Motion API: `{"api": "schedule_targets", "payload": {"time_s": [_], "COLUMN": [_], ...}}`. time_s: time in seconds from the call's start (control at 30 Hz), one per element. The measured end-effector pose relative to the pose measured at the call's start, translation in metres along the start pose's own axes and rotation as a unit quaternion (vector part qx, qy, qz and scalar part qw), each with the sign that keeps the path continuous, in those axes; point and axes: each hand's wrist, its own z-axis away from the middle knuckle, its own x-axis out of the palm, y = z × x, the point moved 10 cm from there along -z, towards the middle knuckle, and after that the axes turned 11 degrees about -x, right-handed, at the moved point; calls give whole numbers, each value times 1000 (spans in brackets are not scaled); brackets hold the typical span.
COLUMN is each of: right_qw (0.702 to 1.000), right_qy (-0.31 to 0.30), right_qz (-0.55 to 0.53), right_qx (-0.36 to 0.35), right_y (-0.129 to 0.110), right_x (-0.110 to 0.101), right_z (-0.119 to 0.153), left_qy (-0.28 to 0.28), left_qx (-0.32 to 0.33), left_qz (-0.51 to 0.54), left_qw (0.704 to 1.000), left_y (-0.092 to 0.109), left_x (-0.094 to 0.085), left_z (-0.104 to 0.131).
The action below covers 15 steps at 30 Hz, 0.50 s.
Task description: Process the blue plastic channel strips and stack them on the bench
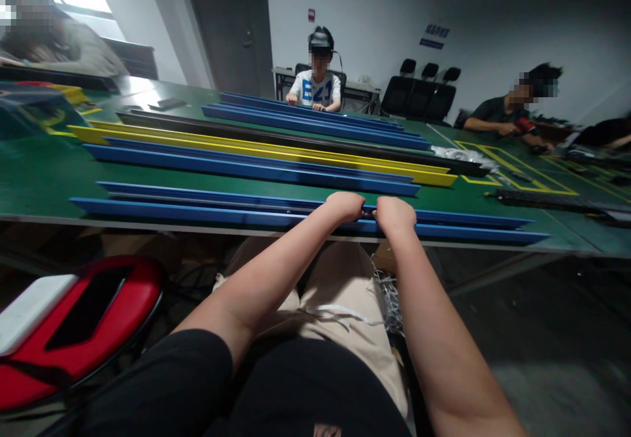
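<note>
Directly before me on the table lies a long blue channel-shaped profile, its two raised walls running left to right. My left hand and my right hand are both closed, side by side over the right half of this profile. A small dark piece shows in the narrow gap between them, within the channel; its kind cannot be made out. My fingertips are mostly hidden behind the backs of the hands. Just beyond lies another blue profile, then a yellow profile and a black profile.
More blue profiles lie farther back, before a seated person. Clear plastic wrapping and a dark bar are on the right. Other people sit at both sides. A red stool holding a phone and a white box stands at my left.
</note>
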Motion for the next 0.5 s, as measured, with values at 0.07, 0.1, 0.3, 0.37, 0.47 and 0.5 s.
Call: {"api": "schedule_targets", "payload": {"time_s": [0.07, 0.1, 0.3, 0.37, 0.47, 0.5], "right_qw": [1000, 1000, 999, 999, 999, 999], "right_qy": [6, 12, 28, 27, 27, 27], "right_qz": [-2, -2, -12, -17, -32, -39], "right_qx": [11, 14, 12, 2, -9, -11], "right_y": [0, -1, -13, -24, -47, -56], "right_x": [-1, -2, -8, -9, -12, -13], "right_z": [3, 4, 11, 9, 6, 5], "left_qy": [16, 26, 58, 58, 53, 54], "left_qx": [11, 14, 28, 26, 16, 14], "left_qz": [1, 1, -4, -12, -25, -30], "left_qw": [1000, 1000, 998, 998, 998, 998], "left_y": [1, 2, -8, -19, -43, -51], "left_x": [-3, -4, -11, -12, -12, -12], "left_z": [3, 4, 15, 19, 29, 32]}}
